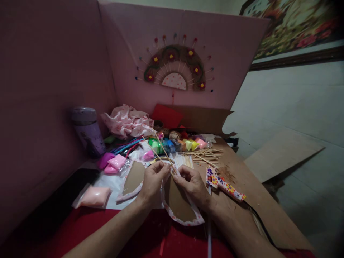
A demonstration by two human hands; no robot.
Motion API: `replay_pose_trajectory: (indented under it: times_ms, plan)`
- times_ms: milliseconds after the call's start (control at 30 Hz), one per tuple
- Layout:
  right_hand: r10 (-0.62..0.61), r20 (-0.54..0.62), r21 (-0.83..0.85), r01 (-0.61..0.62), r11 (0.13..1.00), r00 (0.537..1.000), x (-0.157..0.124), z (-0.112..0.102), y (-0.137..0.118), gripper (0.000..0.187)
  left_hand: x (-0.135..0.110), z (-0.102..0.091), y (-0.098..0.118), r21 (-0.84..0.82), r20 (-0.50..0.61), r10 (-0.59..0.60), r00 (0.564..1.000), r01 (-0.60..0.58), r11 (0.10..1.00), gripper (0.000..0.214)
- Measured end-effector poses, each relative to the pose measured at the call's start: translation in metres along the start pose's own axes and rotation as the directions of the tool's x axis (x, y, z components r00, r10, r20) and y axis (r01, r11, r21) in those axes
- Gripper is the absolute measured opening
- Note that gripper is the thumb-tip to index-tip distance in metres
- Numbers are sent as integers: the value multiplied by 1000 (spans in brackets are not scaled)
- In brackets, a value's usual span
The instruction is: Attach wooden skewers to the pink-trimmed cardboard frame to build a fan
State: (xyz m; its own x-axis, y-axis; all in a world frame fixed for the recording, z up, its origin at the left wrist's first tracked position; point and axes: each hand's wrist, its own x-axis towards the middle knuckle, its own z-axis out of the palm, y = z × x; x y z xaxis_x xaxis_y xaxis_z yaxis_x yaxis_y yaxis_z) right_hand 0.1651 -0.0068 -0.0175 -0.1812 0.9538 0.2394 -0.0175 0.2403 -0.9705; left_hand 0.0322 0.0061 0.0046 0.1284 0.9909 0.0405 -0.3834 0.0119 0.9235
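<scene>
Both my hands meet at the upper tip of a cardboard piece (178, 202) edged with pink-spotted white fabric. My left hand (153, 181) is closed in a pinch by two thin wooden sticks (163, 147), which slant up and to the left from the fingertips. My right hand (194, 184) is closed on the piece's tip, thumb in front. Exactly where the sticks touch the piece is hidden by the fingers. A second fabric-edged cardboard piece (133, 178) lies left of my left hand. Right of my right hand rests a glue gun (225, 186) with a flowered cover.
Behind my hands lie bagged coloured clay (166, 146), loose wooden sticks (208, 154) and crumpled spotted fabric (129, 122). A purple tumbler (88, 130) stands at the back left. A bag of peach clay (94, 196) lies front left. A decorated fan shape (172, 64) hangs on the pink panel.
</scene>
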Motion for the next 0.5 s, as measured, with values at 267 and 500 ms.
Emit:
replay_pose_trajectory:
  times_ms: [267,500]
  plan:
    - [12,-8,23,-12,1000,1000,1,-3,3,23,1,-2,-2,-2,30,-14,999,15,1000,27]
    - [45,-17,60,-44,997,999,3,-3,3,26,-1,1,1,-9,14,-51,999,51,999,30]
